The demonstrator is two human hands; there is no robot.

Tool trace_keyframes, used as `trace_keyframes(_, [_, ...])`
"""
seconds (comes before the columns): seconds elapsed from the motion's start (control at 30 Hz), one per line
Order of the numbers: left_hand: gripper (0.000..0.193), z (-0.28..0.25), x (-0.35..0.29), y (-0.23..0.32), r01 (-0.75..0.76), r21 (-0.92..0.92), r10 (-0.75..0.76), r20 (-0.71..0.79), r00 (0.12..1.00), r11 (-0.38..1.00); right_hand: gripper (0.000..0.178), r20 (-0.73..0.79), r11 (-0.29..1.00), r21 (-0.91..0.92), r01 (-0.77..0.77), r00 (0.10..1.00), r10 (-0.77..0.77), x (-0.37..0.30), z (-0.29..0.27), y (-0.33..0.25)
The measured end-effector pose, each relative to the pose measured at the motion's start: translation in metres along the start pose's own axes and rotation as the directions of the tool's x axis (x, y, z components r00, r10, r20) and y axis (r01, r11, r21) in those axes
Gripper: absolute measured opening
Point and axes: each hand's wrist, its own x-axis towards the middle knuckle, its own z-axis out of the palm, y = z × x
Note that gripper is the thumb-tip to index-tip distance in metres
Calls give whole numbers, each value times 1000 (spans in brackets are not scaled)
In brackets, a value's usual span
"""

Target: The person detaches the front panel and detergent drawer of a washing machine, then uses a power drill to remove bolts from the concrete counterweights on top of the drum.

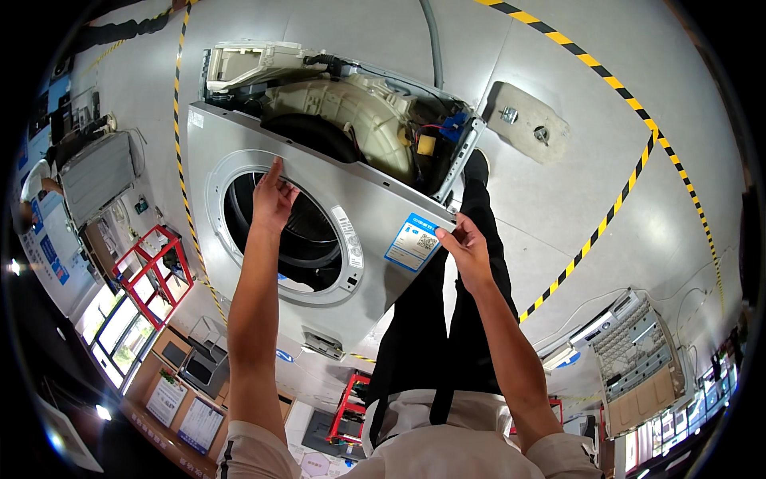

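Note:
A grey front panel (375, 195) of a washing machine, with a round door opening (351, 267), leans out from the machine body. My left hand (274, 198) is at the upper rim of this opening, its fingers partly curled against the panel. At the panel's upper right corner, my right hand (467, 243) pinches the edge between thumb and fingers, beside a blue and white label (413, 242). Behind the panel show the cream plastic tub (319, 100), a black rubber gasket (311, 134) and wiring with a blue connector (455, 126).
A concrete counterweight block (528, 124) lies on the floor to the right of the machine. A grey hose (432, 40) runs behind it. Yellow and black tape (590, 247) marks the floor. A red frame (155, 275) stands at left, and another partly dismantled appliance (638, 351) at right.

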Motion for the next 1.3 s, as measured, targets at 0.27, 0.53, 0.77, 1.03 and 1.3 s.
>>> trace_keyframes(0.27, [27, 6, 1, 0, 16, 24, -16, -23, 1000, 1000, 28, -101, 980, -156, -125, 989, 110, 1, -2, 6])
trace_keyframes(0.53, [27, 1, 7, -1, 37, 48, -37, -6, 999, 998, 35, -66, 943, -257, -213, 977, 202, 6, -5, -5])
trace_keyframes(0.77, [27, 0, 13, -1, 67, 65, -68, 6, 998, 996, 43, 43, 913, -297, -278, 952, 304, 15, -20, -6])
trace_keyframes(1.03, [30, -10, 9, -1, 98, 200, -109, 49, 993, 975, 46, 54, 927, -246, -285, 950, 306, 10, -24, -4])
trace_keyframes(1.3, [35, -28, -12, -9, -114, 557, 69, 101, 993, 822, 39, 50, 937, -155, -314, 945, 325, 11, -19, 10])
